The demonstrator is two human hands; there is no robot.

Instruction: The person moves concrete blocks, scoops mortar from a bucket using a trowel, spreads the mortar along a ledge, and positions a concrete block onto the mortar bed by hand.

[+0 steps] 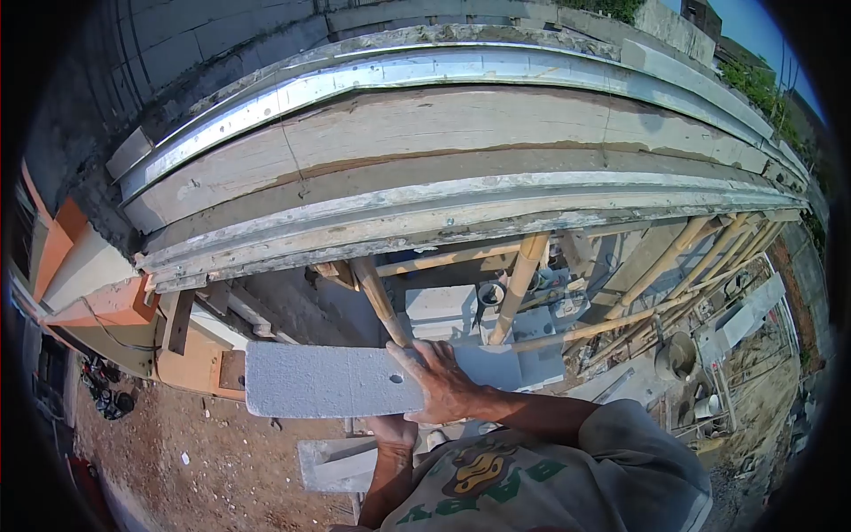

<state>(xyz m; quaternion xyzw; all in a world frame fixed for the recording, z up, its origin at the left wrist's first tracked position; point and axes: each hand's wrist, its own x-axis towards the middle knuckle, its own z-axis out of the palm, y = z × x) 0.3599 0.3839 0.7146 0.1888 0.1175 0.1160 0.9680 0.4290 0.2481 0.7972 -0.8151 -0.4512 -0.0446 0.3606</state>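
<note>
A pale grey aerated concrete block (319,379) is held out level in front of my chest, its long side running left to right. My right hand (434,381) grips its right end, with the thumb and fingers wrapped round the edge. Beneath the lower edge, my left hand (392,431) supports the block from below; its fingers are mostly hidden behind it. A small dark hole shows near the block's right end. Beyond the block is a long formwork beam with a metal channel (425,71) and a plaster-stained lower rail (461,199).
Bamboo poles (521,288) prop the beam from below. Under it lie more pale blocks (441,306) and a bucket (490,294). A mortar tub (678,355) stands to the right. Down at left is dirt ground (204,461) beside an orange-edged wall (115,301).
</note>
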